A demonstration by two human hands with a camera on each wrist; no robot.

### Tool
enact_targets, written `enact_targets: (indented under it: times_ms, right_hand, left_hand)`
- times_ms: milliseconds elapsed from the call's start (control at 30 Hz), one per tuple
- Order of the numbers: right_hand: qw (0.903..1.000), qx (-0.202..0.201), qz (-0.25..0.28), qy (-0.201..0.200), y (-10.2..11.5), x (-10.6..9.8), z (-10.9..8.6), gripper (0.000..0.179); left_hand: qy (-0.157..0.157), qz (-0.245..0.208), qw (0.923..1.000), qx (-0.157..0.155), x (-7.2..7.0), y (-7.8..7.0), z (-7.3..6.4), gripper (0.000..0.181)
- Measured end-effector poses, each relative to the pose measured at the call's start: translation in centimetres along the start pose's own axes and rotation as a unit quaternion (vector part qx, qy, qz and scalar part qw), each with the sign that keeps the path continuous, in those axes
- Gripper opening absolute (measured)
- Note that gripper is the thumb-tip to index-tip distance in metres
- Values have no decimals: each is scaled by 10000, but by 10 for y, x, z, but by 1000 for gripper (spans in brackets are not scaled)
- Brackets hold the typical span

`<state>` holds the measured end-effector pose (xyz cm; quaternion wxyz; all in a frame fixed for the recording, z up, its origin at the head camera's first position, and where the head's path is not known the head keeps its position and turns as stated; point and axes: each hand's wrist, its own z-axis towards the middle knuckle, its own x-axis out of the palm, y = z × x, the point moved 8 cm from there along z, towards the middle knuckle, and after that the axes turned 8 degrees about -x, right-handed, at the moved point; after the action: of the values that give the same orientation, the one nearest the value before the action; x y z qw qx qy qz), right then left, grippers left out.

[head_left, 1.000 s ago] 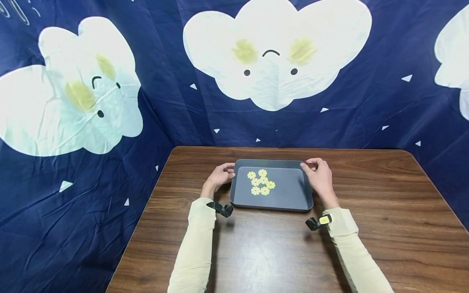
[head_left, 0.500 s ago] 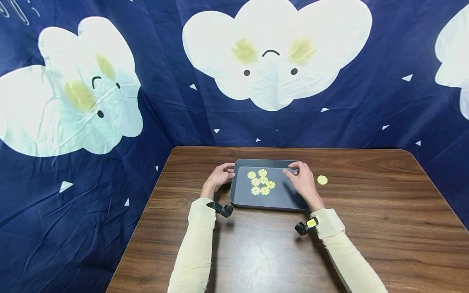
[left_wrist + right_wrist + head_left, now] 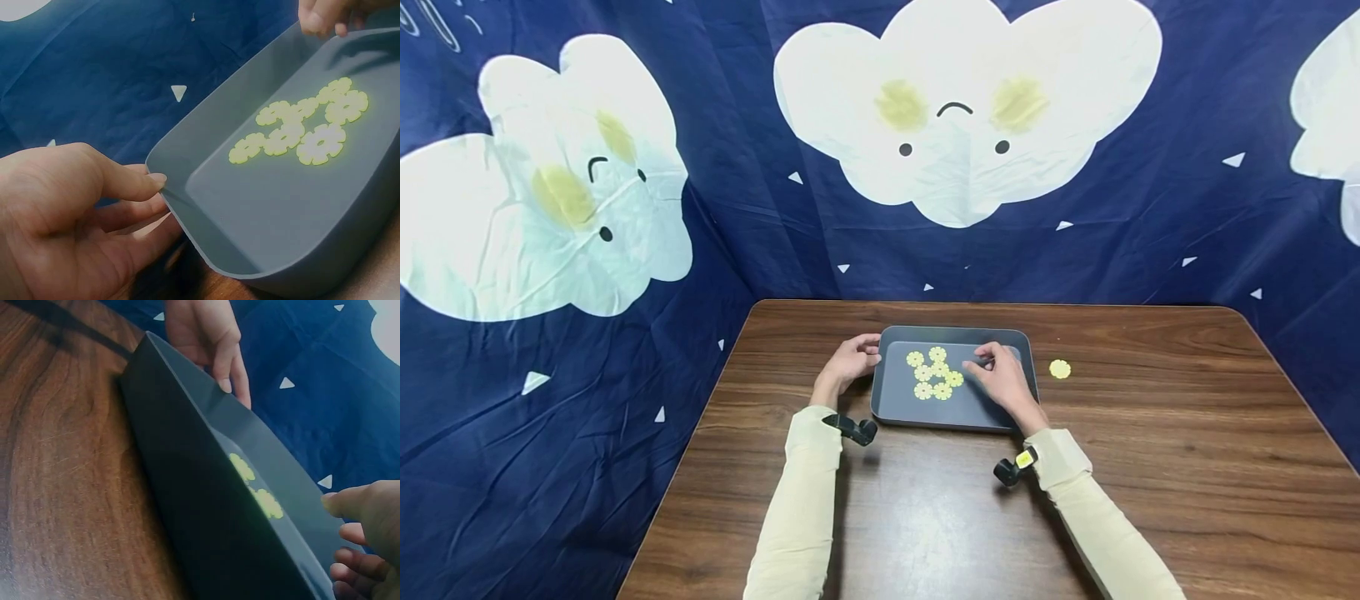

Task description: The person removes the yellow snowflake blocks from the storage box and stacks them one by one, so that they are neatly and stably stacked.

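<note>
A grey rectangular tray (image 3: 992, 406) lies on the wooden table. Inside its left half, several yellow flower-shaped discs (image 3: 942, 391) are joined into a ring-like cluster with short arms. My left hand (image 3: 847, 360) holds the tray's left wall; in the left wrist view the thumb (image 3: 140, 182) lies on the rim and the other fingers are outside. Over the right half of the tray is my right hand (image 3: 1003, 379), to the right of the cluster. Its thumb and index finger are apart, and nothing shows between them.
One loose yellow flower-shaped disc (image 3: 1060, 368) lies on the table (image 3: 1165, 433) to the right of the tray. A blue cloth backdrop (image 3: 730, 200) with white clouds hangs behind the table and along its left side.
My right hand has moved left from the tray's right rim to over the tray, uncovering the loose disc on the table. The left hand, tray and cluster have stayed put.
</note>
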<state>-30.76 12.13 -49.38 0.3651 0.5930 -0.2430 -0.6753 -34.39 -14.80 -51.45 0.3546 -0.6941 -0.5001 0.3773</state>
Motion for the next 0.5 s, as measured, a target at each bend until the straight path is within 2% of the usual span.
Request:
enact_targets:
  times_ms: [500]
  right_hand:
    - [9990, -151, -266, 329, 2, 20, 2, 32]
  left_hand:
    - [-33, 7, 10000, 14, 1, 0, 0, 53]
